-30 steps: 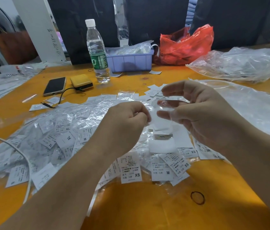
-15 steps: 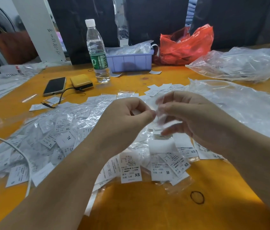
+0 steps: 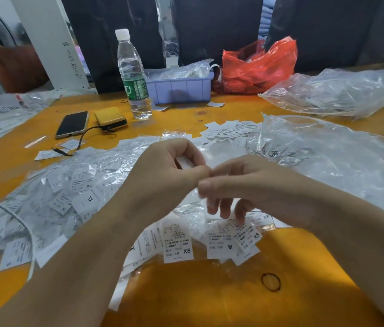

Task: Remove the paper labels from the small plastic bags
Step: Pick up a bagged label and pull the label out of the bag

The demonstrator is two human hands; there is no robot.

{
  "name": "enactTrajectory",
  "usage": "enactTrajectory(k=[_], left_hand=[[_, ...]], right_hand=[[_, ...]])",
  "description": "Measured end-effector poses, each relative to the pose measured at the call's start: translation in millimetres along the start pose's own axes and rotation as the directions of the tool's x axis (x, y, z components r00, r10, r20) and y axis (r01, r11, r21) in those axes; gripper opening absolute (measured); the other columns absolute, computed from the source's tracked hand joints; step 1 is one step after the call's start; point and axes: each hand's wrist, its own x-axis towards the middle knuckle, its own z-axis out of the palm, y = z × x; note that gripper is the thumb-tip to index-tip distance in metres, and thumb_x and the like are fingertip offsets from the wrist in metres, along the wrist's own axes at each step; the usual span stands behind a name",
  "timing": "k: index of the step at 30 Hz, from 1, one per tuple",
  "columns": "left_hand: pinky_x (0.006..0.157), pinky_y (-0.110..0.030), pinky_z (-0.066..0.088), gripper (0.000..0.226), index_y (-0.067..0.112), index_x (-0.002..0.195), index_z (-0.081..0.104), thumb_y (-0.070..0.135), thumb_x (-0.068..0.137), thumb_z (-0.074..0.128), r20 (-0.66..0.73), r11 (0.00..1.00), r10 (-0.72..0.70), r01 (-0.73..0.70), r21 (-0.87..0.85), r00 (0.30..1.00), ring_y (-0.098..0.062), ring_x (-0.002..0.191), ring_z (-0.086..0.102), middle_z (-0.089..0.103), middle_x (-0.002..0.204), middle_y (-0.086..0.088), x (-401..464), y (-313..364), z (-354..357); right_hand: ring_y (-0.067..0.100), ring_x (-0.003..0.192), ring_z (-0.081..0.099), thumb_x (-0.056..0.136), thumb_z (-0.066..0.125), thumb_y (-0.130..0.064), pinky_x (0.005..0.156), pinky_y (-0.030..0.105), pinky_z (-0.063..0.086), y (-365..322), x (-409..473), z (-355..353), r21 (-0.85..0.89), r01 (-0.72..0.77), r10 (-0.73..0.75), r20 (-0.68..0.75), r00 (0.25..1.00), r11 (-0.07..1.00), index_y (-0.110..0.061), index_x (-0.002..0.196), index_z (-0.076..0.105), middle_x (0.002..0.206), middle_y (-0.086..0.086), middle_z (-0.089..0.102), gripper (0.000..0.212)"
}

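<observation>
Item: your 2 hands together above the heap; left hand [image 3: 172, 166] curls round a white label [image 3: 184, 162]; right hand [image 3: 240, 185] pinches at its 9 o'clock, small bag there blurred; bagged labels [image 3: 87, 192] lie below; step: extraction, judged; next: pull apart cleanly.
</observation>
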Motion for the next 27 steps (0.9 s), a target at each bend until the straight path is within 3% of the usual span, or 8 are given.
enactTrajectory(k=[2, 4, 7, 12, 15, 20, 23, 27], left_hand=[[0.045, -0.013, 0.036, 0.011, 0.02, 0.07, 0.066, 0.021, 0.077, 0.076, -0.021, 1.0, -0.004, 0.005, 0.022, 1.0, -0.002, 0.046, 0.042, 0.05, 0.052, 0.014, 0, -1, 0], [0.045, -0.013, 0.036, 0.013, 0.02, 0.072, 0.066, 0.026, 0.079, 0.075, -0.032, 1.0, -0.011, 0.012, 0.006, 0.999, -0.002, 0.044, 0.041, 0.048, 0.049, 0.014, 0, -2, 0], [0.056, -0.024, 0.039, 0.025, 0.022, 0.073, 0.067, 0.046, 0.078, 0.073, -0.016, 0.997, -0.031, 0.03, -0.068, 0.999, -0.005, 0.051, 0.046, 0.051, 0.053, 0.012, 2, -4, -2], [0.056, -0.029, 0.041, 0.05, 0.017, 0.08, 0.071, 0.066, 0.069, 0.063, 0.138, 0.985, -0.05, 0.072, -0.159, 0.989, -0.012, 0.057, 0.047, 0.052, 0.062, -0.001, 2, -5, 1], [0.057, -0.03, 0.04, 0.039, 0.017, 0.079, 0.071, 0.056, 0.076, 0.065, 0.13, 0.984, -0.049, 0.07, -0.166, 0.99, -0.013, 0.057, 0.047, 0.052, 0.062, -0.003, 2, -6, 2], [0.053, -0.031, 0.038, 0.021, 0.021, 0.073, 0.07, 0.041, 0.077, 0.066, -0.009, 0.975, -0.022, 0.019, -0.223, 1.0, -0.015, 0.052, 0.043, 0.05, 0.055, -0.001, 2, -6, -1], [0.051, -0.026, 0.041, 0.015, 0.025, 0.075, 0.071, 0.039, 0.079, 0.066, -0.023, 0.969, -0.001, -0.004, -0.249, 1.0, -0.014, 0.051, 0.045, 0.052, 0.054, 0.001, 2, -6, -2], [0.05, -0.021, 0.045, 0.014, 0.031, 0.094, 0.071, 0.029, 0.085, 0.06, -0.085, 0.943, 0.017, -0.045, -0.329, 0.996, -0.011, 0.053, 0.051, 0.054, 0.057, 0.005, 3, -5, -3]], right_hand=[[0.014, 0.066, 0.061, 0.088, 0.068, -0.02, 0.055, 0.03, 0.048, 1, 1, 1, -0.026, -0.001, 0.0, -0.036, 0.999, 1.0, -0.012, 0.083, 0.073, 0.072, 0.004, 0.069, 0.011], [0.013, 0.063, 0.059, 0.09, 0.064, -0.009, 0.054, 0.029, 0.048, 1, 2, 0, -0.026, -0.001, -0.001, -0.088, 0.996, 1.0, -0.012, 0.079, 0.072, 0.068, 0.003, 0.067, 0.013], [0.014, 0.061, 0.057, 0.09, 0.065, -0.009, 0.052, 0.027, 0.047, -1, 1, -4, 0.01, 0.044, -0.041, -0.16, 0.986, 0.999, -0.005, 0.079, 0.071, 0.065, 0.004, 0.065, 0.013], [0.012, 0.06, 0.056, 0.089, 0.068, -0.018, 0.052, 0.025, 0.046, 0, 1, -8, 0.096, 0.094, -0.071, -0.219, 0.973, 0.991, 0.002, 0.084, 0.07, 0.067, 0.003, 0.063, 0.02], [0.012, 0.063, 0.057, 0.088, 0.069, -0.021, 0.055, 0.027, 0.047, 2, 3, -7, 0.121, 0.083, -0.057, -0.203, 0.978, 0.989, -0.004, 0.086, 0.074, 0.073, 0.003, 0.064, 0.018], [0.013, 0.065, 0.058, 0.085, 0.072, -0.013, 0.055, 0.026, 0.048, 4, 5, -6, 0.115, 0.042, -0.022, -0.171, 0.985, 0.992, -0.007, 0.084, 0.077, 0.079, 0.007, 0.066, 0.007], [0.009, 0.058, 0.056, 0.084, 0.072, -0.012, 0.051, 0.023, 0.046, 3, 7, -8, 0.154, 0.092, -0.053, -0.237, 0.97, 0.984, -0.008, 0.078, 0.075, 0.069, 0.002, 0.062, 0.008], [0.01, 0.053, 0.051, 0.08, 0.072, -0.023, 0.048, 0.022, 0.043, 4, 7, -16, 0.288, 0.177, -0.065, -0.359, 0.931, 0.941, -0.008, 0.073, 0.073, 0.061, -0.001, 0.058, 0.017]])
